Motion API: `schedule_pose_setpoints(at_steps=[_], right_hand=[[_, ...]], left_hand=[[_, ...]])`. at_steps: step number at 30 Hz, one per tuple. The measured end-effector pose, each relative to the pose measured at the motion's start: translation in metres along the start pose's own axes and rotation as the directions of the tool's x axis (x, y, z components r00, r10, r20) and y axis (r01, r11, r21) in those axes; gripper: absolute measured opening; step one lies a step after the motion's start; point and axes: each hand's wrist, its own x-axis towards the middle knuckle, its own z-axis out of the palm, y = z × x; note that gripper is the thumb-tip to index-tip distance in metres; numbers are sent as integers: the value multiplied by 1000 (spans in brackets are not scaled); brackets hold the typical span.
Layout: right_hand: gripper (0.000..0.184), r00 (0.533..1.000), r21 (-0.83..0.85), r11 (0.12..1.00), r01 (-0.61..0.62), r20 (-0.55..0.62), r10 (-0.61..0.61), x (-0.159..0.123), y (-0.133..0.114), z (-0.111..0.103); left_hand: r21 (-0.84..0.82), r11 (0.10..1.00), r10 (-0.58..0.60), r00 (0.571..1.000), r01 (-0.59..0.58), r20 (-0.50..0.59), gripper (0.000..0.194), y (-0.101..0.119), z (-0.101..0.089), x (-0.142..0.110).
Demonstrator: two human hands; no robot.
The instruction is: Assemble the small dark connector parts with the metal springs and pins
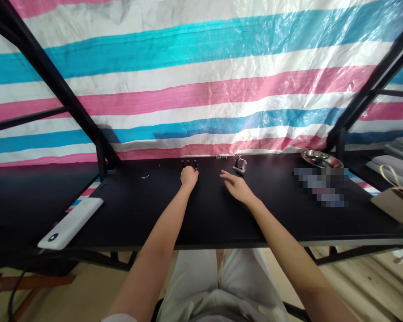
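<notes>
My left hand point(189, 178) reaches over the black table with its fingers curled closed. Small black pieces point(188, 162) stand in a row at its fingertips, partly hidden by the hand; what the fingers hold cannot be made out. To the right, my right hand point(237, 187) hovers at or just over the tabletop, fingers stretched and slightly apart, holding nothing. Just beyond it lies a small clear and black object point(240, 167) with thin silvery wire-like parts near it. A row of tiny silvery pieces point(221, 157) lies at the table's back edge.
The black table point(134, 210) has a white power bank-like device point(72, 223) at left and a thin white scrap point(145, 176). At right are a round metal tray point(322, 160), a blurred-out item point(322, 188) and a beige pouch point(396, 205). Striped sheeting point(201, 98) hangs behind.
</notes>
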Motion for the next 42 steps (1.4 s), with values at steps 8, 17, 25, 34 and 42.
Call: schedule_pose_setpoints(at_steps=[8, 17, 25, 34, 42], right_hand=[[26, 944, -222, 943, -246, -273, 182, 5, 8, -21], [29, 856, -483, 731, -482, -438, 275, 3, 25, -52], [30, 864, -471, 759, -449, -446, 235, 6, 27, -50], [30, 897, -503, 762, -409, -375, 234, 6, 35, -47], [31, 922, -545, 749, -377, -301, 245, 11, 44, -37]], left_hand=[[-52, 955, 294, 954, -291, 53, 21, 18, 0, -16], [-271, 710, 702, 685, -650, 196, 35, 77, 29, -39], [-131, 689, 707, 621, -713, 338, 38, 107, 49, -39], [114, 661, 583, 603, -742, 545, 40, 136, 37, -40], [183, 628, 546, 596, -756, 589, 35, 132, 23, -42]])
